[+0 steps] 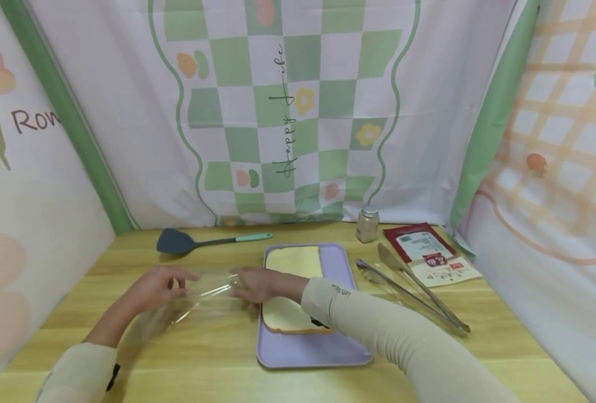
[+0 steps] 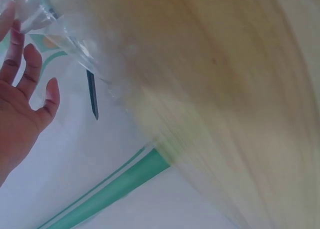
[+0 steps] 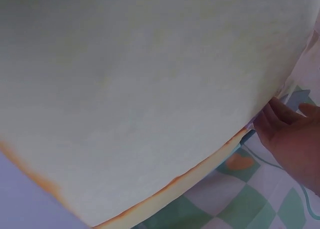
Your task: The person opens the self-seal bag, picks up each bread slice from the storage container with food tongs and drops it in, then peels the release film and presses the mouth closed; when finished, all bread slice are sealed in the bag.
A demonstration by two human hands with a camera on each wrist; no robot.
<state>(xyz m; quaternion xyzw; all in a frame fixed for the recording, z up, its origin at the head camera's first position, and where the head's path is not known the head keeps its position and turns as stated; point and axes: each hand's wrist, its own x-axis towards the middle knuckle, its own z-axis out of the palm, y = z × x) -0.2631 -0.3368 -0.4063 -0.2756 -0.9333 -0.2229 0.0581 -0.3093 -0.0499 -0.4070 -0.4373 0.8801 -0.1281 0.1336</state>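
A crinkled clear plastic bag or wrapper [image 1: 209, 291] is stretched between the two hands, left of the lilac tray [image 1: 314, 354]. My left hand [image 1: 154, 286] pinches its left side between thumb and fingers; in the left wrist view, clear film [image 2: 37, 16] shows by the fingertips. My right hand [image 1: 259, 284] grips the other side, its fingers partly hidden, over the tray's left edge. On the tray lies a bread slice [image 1: 285, 318] with a brown crust, partly covered by my right arm. Behind it a pale yellow slice [image 1: 293, 257] shows.
A dark spatula [image 1: 177, 242] with a mint handle lies at the back left. A glass jar [image 1: 367, 225] stands behind the tray. To the right are metal tongs [image 1: 409, 291], a long flat metal utensil [image 1: 391, 258] and a red-and-cream packet [image 1: 431, 254]. Printed curtains surround the wooden table [image 1: 187, 375].
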